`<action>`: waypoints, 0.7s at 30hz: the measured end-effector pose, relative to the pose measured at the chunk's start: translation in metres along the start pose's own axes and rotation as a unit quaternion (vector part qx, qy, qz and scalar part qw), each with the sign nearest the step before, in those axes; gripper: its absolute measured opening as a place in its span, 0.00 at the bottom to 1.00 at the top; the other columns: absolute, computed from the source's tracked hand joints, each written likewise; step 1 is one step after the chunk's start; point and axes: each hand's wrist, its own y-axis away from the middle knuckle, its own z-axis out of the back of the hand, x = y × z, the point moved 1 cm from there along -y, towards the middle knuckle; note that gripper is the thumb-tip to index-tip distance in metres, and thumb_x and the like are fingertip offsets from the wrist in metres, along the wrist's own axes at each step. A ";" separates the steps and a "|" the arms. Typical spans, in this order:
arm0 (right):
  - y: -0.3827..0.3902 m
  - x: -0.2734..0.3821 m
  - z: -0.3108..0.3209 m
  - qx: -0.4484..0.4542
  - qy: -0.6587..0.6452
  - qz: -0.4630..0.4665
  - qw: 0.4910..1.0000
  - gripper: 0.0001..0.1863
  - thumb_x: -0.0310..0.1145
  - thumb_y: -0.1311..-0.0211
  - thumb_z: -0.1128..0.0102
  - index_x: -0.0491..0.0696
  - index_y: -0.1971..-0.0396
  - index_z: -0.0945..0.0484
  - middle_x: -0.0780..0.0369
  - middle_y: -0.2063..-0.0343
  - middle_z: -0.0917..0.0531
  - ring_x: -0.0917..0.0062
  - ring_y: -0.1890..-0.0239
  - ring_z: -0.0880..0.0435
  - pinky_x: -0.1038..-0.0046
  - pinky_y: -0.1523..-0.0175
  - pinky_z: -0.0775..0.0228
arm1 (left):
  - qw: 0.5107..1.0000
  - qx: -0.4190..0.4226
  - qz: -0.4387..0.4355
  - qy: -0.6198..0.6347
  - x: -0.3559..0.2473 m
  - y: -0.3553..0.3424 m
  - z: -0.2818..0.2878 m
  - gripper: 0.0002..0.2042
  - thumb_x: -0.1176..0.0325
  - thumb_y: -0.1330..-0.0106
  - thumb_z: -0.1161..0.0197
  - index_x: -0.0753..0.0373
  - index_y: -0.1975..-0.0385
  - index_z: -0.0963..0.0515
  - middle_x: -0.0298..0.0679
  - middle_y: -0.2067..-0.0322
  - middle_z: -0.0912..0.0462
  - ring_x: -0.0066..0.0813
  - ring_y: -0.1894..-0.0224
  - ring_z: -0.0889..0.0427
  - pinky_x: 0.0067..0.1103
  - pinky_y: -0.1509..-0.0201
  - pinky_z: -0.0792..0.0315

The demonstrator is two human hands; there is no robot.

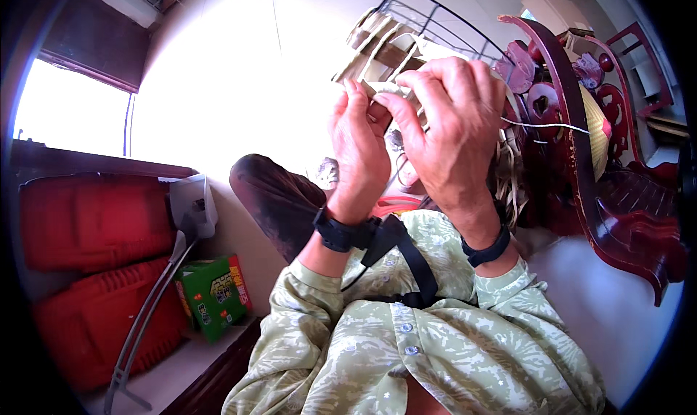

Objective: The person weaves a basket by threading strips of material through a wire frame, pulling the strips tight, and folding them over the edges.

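We hold a thin, folded cream strip (pixel 377 87) close to the near edge of a black wire-frame basket (pixel 437 5)

Our bare left hand (pixel 361 150) is nearly closed, thumb and fingertips seeming to pinch the strip; our bare right hand (pixel 457 121) appears to grip it too between thumb and forefinger, other fingers loosely curled. Pinching from both sides likely keeps so slight a piece steady. Brown-and-cream bands (pixel 374 48) lie along the basket's left edge, perhaps to stay within reach, while a thin white cord (pixel 548 125) runs toward the dark-red carved wooden chair (pixel 573 110)
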 end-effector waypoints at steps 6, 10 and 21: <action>0.026 0.000 -0.018 0.160 -0.014 -0.091 0.983 0.21 0.52 0.41 0.33 0.46 0.75 0.18 0.58 0.68 0.20 0.64 0.58 0.24 0.60 0.49 0.36 | 0.997 -0.014 0.012 0.077 0.033 0.032 0.023 0.11 0.62 0.20 0.50 0.62 0.62 0.27 0.32 0.67 0.23 0.18 0.67 0.25 0.20 0.59 0.26; 0.038 -0.008 -0.028 0.206 -0.078 -0.160 0.962 0.18 0.47 0.44 0.28 0.46 0.76 0.18 0.58 0.71 0.19 0.64 0.62 0.21 0.61 0.53 0.31 | 0.992 -0.017 0.014 0.124 0.043 0.035 0.027 0.10 0.62 0.20 0.51 0.63 0.58 0.29 0.37 0.63 0.21 0.24 0.57 0.21 0.24 0.48 0.24; 0.031 0.006 -0.023 0.326 -0.287 -0.262 0.862 0.14 0.39 0.41 0.30 0.45 0.74 0.22 0.60 0.79 0.17 0.63 0.75 0.17 0.64 0.68 0.26 | 0.993 -0.060 -0.025 0.095 0.024 0.037 0.040 0.03 0.73 0.22 0.51 0.61 0.60 0.30 0.31 0.64 0.24 0.20 0.57 0.22 0.23 0.50 0.26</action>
